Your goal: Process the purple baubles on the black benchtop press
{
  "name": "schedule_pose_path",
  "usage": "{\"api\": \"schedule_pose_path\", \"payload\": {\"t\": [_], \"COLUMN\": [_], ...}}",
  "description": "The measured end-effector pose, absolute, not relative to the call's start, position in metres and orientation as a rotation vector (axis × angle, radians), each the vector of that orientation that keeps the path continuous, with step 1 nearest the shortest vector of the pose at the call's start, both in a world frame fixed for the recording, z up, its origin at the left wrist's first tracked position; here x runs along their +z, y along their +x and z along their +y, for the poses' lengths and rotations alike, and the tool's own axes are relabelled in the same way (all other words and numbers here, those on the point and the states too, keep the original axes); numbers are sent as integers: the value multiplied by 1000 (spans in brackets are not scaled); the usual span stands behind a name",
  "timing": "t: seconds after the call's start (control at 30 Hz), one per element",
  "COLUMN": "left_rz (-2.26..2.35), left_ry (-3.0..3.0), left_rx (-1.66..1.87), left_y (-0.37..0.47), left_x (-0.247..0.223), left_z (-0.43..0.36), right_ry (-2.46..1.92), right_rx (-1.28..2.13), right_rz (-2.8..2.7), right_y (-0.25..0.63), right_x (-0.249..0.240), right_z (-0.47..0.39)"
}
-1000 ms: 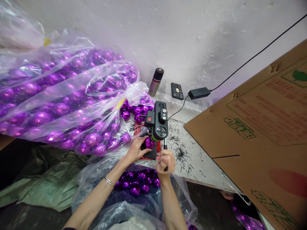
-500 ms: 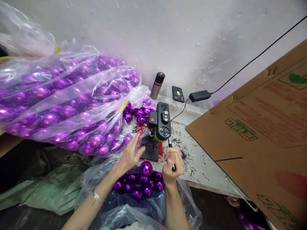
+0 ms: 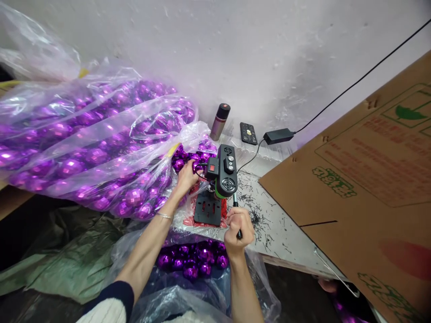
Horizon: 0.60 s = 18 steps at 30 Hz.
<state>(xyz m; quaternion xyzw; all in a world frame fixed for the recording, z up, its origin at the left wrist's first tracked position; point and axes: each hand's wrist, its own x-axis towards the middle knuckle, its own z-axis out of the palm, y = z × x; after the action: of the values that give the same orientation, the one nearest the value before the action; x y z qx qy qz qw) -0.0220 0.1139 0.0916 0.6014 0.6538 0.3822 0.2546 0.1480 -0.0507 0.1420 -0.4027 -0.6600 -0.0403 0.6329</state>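
My right hand (image 3: 239,228) is wrapped round the black-gripped lever (image 3: 235,204) of a small black bench drill press (image 3: 226,170). My left hand (image 3: 188,177) reaches left of the press to loose shiny purple disco-ball baubles (image 3: 178,165) at the bag's mouth. Its finger and thumb close on one bauble, which the hand partly hides. Under the press head, the dark slotted base plate (image 3: 208,211) rests on red material (image 3: 190,220) and carries no bauble on its front part. More purple baubles (image 3: 190,270) lie in a clear plastic bag below the table edge.
A big clear bag (image 3: 101,157) full of purple baubles fills the left side. Behind the press are a flask (image 3: 220,122), a phone (image 3: 248,133) and a power adapter (image 3: 279,136) with its cable. Dark shavings (image 3: 259,220) litter the table; a cardboard box (image 3: 363,179) stands right.
My left hand has moved forward from above the base plate to the loose baubles. A single bauble below the table edge has dropped into the pile. My right hand stays on the lever.
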Motion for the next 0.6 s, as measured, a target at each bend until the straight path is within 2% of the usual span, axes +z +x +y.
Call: {"api": "schedule_pose_path", "payload": {"t": [0.17, 0.3, 0.43, 0.6], "left_rz": [1412, 1176, 1261, 1402], "left_ry": [999, 780, 964, 1541], "left_rx": [1328, 1330, 1321, 1289], "left_y": [-52, -36, -3, 9], "left_x": [96, 84, 59, 30], "left_z": [48, -10, -20, -7], "right_ry": [-926, -974, -1022, -1015], "right_rx": [-22, 50, 65, 46], "right_rz": [-1463, -1384, -1383, -1415], "right_y": [146, 142, 141, 143], "right_x": [157, 171, 178, 175], "right_z": [-49, -47, -47, -49]}}
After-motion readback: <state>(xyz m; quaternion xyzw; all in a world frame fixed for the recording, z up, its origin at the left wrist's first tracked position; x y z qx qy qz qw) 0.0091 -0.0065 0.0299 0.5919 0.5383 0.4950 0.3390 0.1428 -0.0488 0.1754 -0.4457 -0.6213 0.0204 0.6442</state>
